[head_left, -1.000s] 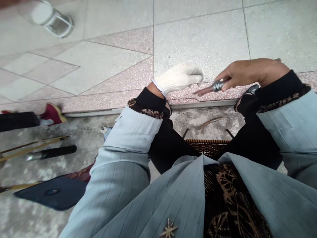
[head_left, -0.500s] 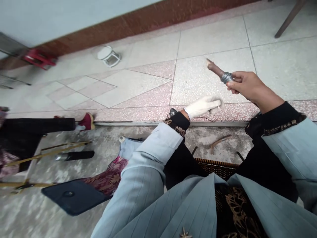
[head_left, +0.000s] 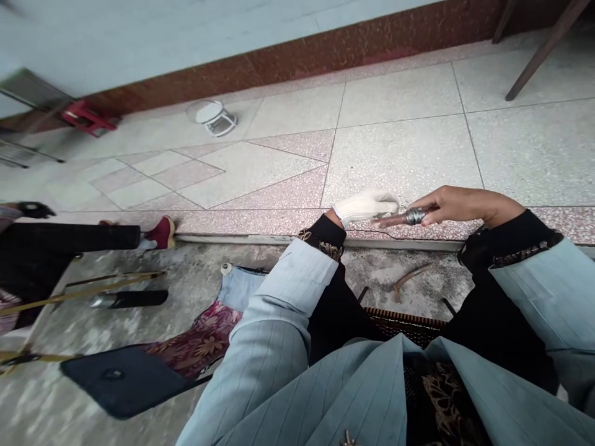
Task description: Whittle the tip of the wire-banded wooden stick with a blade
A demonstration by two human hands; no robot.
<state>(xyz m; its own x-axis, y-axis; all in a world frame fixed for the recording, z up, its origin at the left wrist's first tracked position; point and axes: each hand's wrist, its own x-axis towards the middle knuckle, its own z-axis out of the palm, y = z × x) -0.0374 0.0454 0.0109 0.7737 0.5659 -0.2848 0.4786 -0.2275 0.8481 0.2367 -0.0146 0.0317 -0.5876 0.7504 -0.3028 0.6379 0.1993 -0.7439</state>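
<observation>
My right hand [head_left: 460,204] is bare and closed around a short brown stick [head_left: 393,220] with silver-grey wire or tape [head_left: 415,215] wound about it. The stick lies nearly level, its free end pointing left, just below the fingers of my left hand [head_left: 365,205]. That hand wears a white glove, its fingers curled in. Whatever they may hold is hidden. A thin dark line, perhaps a wire, runs along the step edge beneath the glove. On the ground between my knees is a curved brown piece of wood [head_left: 411,280].
A raised tiled ledge [head_left: 395,148] runs across in front. A small white stool-like object [head_left: 217,119] and a red stool [head_left: 88,118] stand on it. To the left are another person's leg and shoe [head_left: 160,233], a black cylinder [head_left: 134,299] and a dark blue cloth-covered item [head_left: 125,378].
My right hand has come down with the stick, turning it from slanted to nearly level and close to my left hand. The gloved hand has shifted slightly left. The view has tilted a little.
</observation>
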